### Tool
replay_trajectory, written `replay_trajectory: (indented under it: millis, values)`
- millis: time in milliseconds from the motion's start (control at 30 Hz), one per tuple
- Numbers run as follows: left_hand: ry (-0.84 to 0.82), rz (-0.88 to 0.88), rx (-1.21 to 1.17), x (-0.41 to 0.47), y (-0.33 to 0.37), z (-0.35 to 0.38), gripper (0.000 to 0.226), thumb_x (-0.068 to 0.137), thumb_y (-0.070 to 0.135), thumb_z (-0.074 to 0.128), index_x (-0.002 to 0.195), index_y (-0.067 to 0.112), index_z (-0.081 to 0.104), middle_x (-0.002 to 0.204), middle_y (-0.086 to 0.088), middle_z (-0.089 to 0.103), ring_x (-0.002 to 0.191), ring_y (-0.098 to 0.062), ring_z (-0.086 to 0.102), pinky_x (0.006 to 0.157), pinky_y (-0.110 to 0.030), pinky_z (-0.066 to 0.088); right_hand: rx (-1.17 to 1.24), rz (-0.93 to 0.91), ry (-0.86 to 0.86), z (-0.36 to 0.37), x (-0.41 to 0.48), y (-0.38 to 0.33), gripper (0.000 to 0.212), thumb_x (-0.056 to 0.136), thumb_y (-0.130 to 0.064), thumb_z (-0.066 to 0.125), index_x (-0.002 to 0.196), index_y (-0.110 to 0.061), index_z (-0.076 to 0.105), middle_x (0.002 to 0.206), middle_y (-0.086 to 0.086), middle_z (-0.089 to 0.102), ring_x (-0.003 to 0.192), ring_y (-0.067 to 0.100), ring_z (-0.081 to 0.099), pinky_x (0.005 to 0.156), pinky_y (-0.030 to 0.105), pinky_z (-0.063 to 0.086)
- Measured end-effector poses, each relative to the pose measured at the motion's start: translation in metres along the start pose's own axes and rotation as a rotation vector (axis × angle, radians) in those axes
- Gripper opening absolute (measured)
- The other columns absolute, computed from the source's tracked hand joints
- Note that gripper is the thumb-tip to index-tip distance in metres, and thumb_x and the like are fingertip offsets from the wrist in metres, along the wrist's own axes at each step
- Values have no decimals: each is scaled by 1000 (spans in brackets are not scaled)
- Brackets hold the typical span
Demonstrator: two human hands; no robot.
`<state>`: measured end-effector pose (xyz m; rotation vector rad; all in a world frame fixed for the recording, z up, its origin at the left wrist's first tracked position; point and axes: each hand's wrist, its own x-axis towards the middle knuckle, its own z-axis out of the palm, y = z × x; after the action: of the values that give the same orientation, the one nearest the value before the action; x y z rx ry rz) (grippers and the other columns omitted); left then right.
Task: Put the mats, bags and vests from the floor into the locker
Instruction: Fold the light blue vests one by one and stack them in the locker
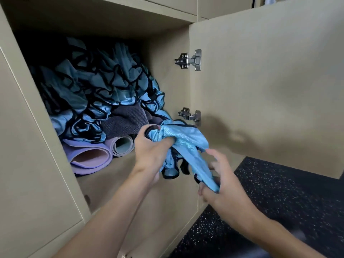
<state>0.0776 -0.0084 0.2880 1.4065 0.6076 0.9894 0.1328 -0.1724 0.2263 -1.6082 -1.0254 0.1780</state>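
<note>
- The right hand (221, 185), nearest the camera, held the trailing end of a blue vest (184, 140). Its lower fingers were pinched on the cloth and its upper fingers were spread loose.
- The left hand (150, 148), a little further in, had its fingers clenched round the bunched top of the same vest, black trim showing at the fist.
- The vest hung between the two hands at the mouth of the locker (167, 53), just in front of the shelf edge and not yet inside.
- Inside, a heap of vests (96, 86) in the same blue with black edging already filled most of the compartment, up to near its top.
- Under the heap lay a rolled purple mat (89, 159) and, touching it, a second mat (122, 145), both on the locker shelf.
- A grey cloth (126, 120) sat between the mats and the vests; it may have been one of the bags, but I could not tell.
- The door (270, 81) stood wide open on its two hinges (189, 60).
- The visible patch of dark speckled floor (279, 202) had nothing to collect on it, though most of the floor lay out of view.
- Judging by this, the task was far along: the mats and most vests were stowed, this vest had yet to be pushed in, and any leftovers elsewhere could not be ruled out.
</note>
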Motion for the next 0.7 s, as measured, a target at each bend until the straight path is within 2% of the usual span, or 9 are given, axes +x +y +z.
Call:
replay_trajectory:
  millis: [133,200,267,333,400,467,533,600,700]
  values:
    - [55,200,414,42,-21,-20,39,73,4,75,97,26,53,74,7,62,62,-12,59,57,-25,49,210,-58,272,21,55,0,53,79,12,63,96,-37,52,92,-10,63,69,3,58,55,14,44]
    - [56,222,569,59,-32,-27,44,75,6,71,104,30,47,76,1,62,66,-17,61,58,-31,49,316,-64,309,37,84,-2,41,81,10,62,99,-26,57,95,-4,62,73,-2,57,61,10,43]
    - [48,220,651,76,-44,-32,51,77,8,68,108,31,35,77,-7,60,68,-27,59,58,-38,48,316,-28,226,55,113,9,37,87,4,56,114,-22,60,118,-7,59,100,-3,56,80,6,41]
    - [13,232,724,89,-58,-37,53,80,12,68,106,25,25,89,-8,57,78,-29,58,63,-40,47,191,40,55,78,142,33,40,98,-12,45,137,-19,50,144,-13,45,131,-3,39,106,7,26]
    - [-38,224,799,97,-73,-41,51,85,21,69,104,20,22,108,-6,47,98,-28,54,77,-38,46,-47,56,-117,100,161,65,56,97,-40,30,147,-17,37,152,-8,38,141,5,29,121,27,17]
    - [-74,241,919,101,-87,-50,53,85,31,70,109,16,26,118,-5,39,115,-31,48,92,-42,43,-375,-45,-224,114,172,91,72,90,-56,13,149,-18,29,153,-2,36,144,12,24,121,39,15]
    - [-100,254,1037,104,-96,-61,71,85,44,68,134,11,29,137,-7,34,132,-32,38,107,-45,36,-528,-107,-275,117,180,101,74,89,-59,10,154,-22,16,159,-6,25,148,12,14,122,39,10]
    - [-107,242,1174,103,-98,-68,94,85,65,50,155,15,11,155,-4,17,143,-27,23,116,-41,25,-573,-147,-321,116,189,102,76,88,-62,14,155,-24,13,160,-8,22,149,13,14,120,40,15]
    - [-65,334,1276,98,-96,-75,106,71,78,19,157,20,-2,158,-1,8,142,-25,15,116,-41,18,-631,-165,-345,114,199,99,65,97,-55,37,152,-24,25,162,-4,15,147,18,17,119,42,21]
